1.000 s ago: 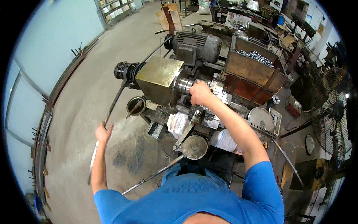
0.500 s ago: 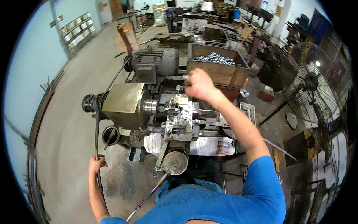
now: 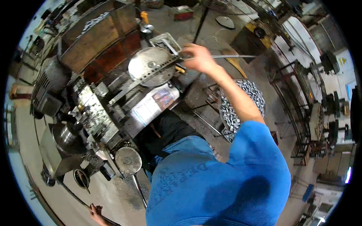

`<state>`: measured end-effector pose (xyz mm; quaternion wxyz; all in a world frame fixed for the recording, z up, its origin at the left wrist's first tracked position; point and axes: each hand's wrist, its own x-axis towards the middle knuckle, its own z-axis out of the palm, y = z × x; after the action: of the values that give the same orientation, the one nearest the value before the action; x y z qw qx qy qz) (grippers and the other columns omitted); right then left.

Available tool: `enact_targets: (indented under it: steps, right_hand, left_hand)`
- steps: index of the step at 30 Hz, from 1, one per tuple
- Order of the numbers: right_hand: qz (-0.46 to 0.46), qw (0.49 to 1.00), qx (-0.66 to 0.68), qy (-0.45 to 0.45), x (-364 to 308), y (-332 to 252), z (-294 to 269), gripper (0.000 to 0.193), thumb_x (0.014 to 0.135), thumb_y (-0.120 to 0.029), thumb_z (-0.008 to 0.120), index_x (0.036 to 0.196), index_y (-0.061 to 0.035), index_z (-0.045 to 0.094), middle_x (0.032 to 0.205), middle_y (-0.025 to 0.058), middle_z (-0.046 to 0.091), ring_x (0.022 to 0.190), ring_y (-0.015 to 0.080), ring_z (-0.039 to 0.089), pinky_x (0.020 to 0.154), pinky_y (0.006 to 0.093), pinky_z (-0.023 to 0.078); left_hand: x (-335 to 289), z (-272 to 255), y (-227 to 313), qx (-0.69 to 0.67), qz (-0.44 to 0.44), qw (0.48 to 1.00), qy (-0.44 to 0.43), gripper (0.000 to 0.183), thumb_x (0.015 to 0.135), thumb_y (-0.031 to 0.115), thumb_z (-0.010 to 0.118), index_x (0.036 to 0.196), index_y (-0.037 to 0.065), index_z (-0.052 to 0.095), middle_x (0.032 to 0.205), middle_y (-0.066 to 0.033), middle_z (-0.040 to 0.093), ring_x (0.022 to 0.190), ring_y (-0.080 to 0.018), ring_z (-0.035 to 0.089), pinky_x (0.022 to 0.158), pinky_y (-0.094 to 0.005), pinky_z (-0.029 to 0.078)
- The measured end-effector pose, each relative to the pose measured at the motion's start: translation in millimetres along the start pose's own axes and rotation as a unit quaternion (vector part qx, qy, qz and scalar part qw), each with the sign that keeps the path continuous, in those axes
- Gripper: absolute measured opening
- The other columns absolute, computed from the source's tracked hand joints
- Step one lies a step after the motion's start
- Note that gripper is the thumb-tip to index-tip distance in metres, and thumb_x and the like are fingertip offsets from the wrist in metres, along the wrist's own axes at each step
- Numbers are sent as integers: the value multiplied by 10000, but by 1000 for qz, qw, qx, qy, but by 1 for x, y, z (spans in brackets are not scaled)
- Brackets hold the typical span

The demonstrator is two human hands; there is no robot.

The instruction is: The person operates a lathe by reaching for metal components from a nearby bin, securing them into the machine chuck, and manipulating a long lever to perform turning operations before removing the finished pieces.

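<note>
My right hand [image 3: 199, 58] is over the end of a perforated metal bar [image 3: 158, 69], beside a long metal lever [image 3: 235, 56]. Its fingers are loosely bent and apart, with no held thing showing. Under the bar lies a round metal plate [image 3: 145, 64]. Low on the left, my left hand [image 3: 96, 211] is closed around a long black rod [image 3: 73, 194] that runs to the machine. The chip-covered slide [image 3: 94, 107] of the lathe-like machine lies between my hands. In front of my body, a small round disc [image 3: 128, 160] carries a metal handle [image 3: 139, 190].
A rusty metal bin [image 3: 94, 47] of small shiny parts stands behind the machine. On my right, a large heap of small metal parts [image 3: 243, 103] fills a container. A printed paper sheet [image 3: 154, 103] lies by the plate. A motor [image 3: 54, 81] sits far left.
The view has turned to the right. My right hand has moved from behind the slide, near the motor, to the perforated bar's end. My left hand stays on the black rod.
</note>
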<state>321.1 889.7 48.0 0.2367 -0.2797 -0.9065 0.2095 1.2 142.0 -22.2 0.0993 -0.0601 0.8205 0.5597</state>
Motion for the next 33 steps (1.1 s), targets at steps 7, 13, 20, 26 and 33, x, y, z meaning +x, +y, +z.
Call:
enact_targets:
  steps: [7,13,20,26,33]
  right_hand:
    - [470,835,-213,-191,-232,185,-41,361,642,-244,579,912,-11,634,976,223,607,917,338,592,824,393,473]
    - [483,823,-200,-221,-263,216,22,445,662,-309,580,963,18,599,1075,227,572,1023,285,564,871,334,452]
    - [545,799,-209,-144,-233,184,24,408,634,-241,601,960,5,604,1078,221,578,1032,323,556,893,355,444]
    - [432,810,-297,-263,-247,220,41,281,708,-288,558,883,-88,650,987,132,625,947,281,587,812,358,473]
    - [293,840,-361,-281,-266,327,72,230,792,-254,470,879,-130,643,871,111,646,819,288,610,692,453,447]
  left_hand:
    - [37,-17,-28,-26,-58,998,13,291,791,235,669,931,-1,573,580,-80,488,532,-186,487,545,-339,453]
    - [44,-31,-37,-45,-68,997,-1,319,795,248,665,976,5,568,574,-62,460,540,-179,484,547,-337,448]
    - [18,-18,-24,-26,-44,999,-3,401,802,295,656,1020,-18,530,586,-47,449,536,-163,485,544,-334,459]
    - [3,0,-2,5,-17,1000,5,407,801,266,654,1013,-51,514,606,-62,498,528,-150,499,526,-301,470]
    - [-19,12,14,46,32,997,46,319,815,249,619,914,-51,579,633,-58,540,556,-127,525,543,-287,470]
